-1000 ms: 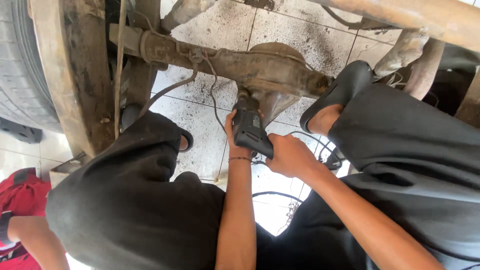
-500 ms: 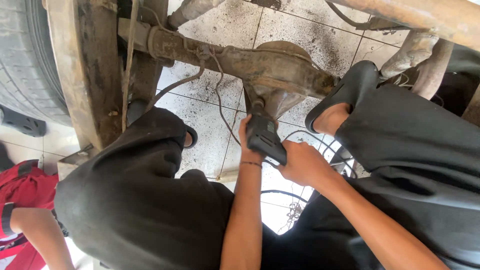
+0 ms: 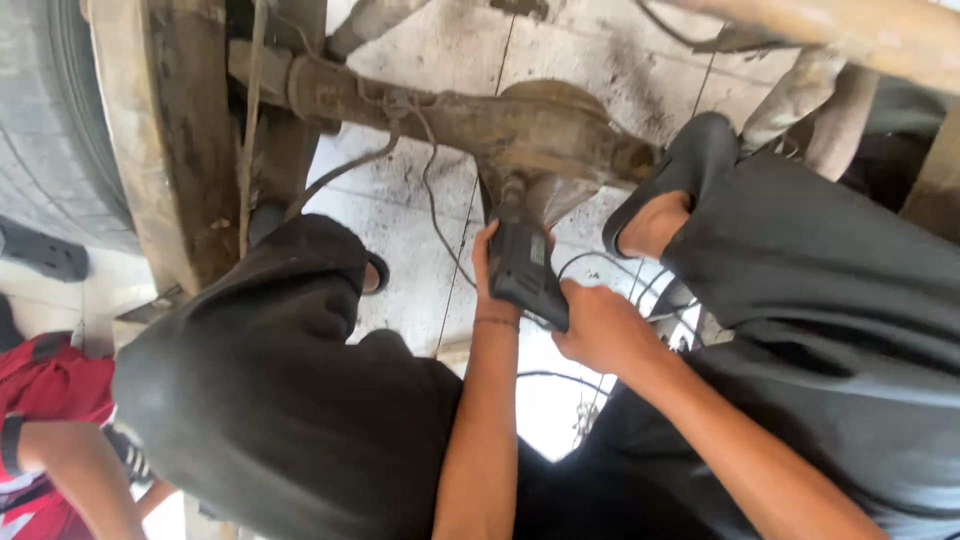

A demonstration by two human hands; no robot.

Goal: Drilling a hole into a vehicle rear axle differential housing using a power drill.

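Head view: hands (image 3: 590, 322) around power tool (image 3: 525, 268)

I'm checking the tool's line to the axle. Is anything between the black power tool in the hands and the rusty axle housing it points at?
Nothing visible. The black power tool, held by the left hand and right hand, has its nose against the underside of the rusty axle housing. Thin cables hang just to its left, clear of the tool's line.

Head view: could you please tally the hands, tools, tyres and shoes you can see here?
Hands: 2, left hand and right hand, both on the tool
Tools: 1, black power tool against the axle housing
Tyres: 1
Shoes: 2, and
Total: 6
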